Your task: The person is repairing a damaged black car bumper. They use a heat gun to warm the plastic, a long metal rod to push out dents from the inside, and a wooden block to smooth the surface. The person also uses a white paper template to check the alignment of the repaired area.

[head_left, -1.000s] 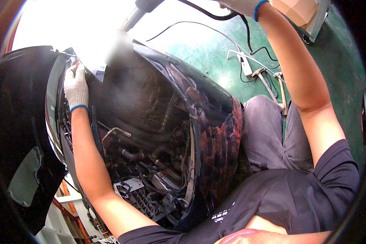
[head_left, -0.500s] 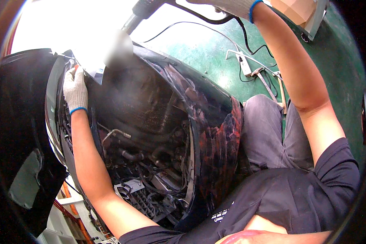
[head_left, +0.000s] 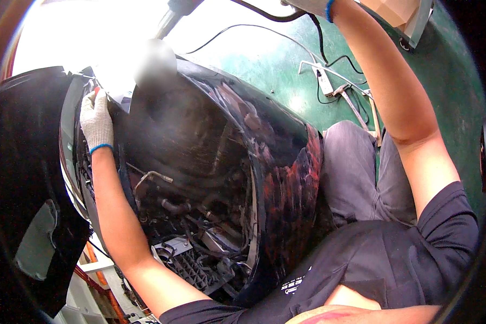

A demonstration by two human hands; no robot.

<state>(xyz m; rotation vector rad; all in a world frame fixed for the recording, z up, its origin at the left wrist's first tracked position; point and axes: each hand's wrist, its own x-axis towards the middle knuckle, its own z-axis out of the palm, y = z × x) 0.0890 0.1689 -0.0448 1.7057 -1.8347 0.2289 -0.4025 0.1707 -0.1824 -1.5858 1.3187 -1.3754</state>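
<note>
My left hand [head_left: 97, 120], in a knitted glove with a blue cuff, is closed at the upper edge of a black car body [head_left: 286, 113]. A small orange-red thing [head_left: 98, 90] shows at its fingertips; its kind is unclear. Beside it is a shiny pointed sheet edge [head_left: 126, 100], washed out by glare. My gloved right hand [head_left: 311, 5] is cut off by the top edge, its fingers out of view. On its side hangs what looks like a heat gun [head_left: 186, 6], its metal nozzle pointing down-left at the body, apparently held by that hand. A blurred grey patch lies below the nozzle.
Pipes and hoses [head_left: 175, 207] fill the body's opening; its right panel has reddish scuffs [head_left: 297, 183]. A black panel [head_left: 29, 135] stands at left. On the green floor lie a white power strip [head_left: 324, 82], cables and a hammer [head_left: 352, 103]. A cardboard box [head_left: 397, 11] sits on a wheeled cart.
My right hand and the heat gun have shifted slightly up and left. My left hand has moved a little to the left, still closed at the body's edge.
</note>
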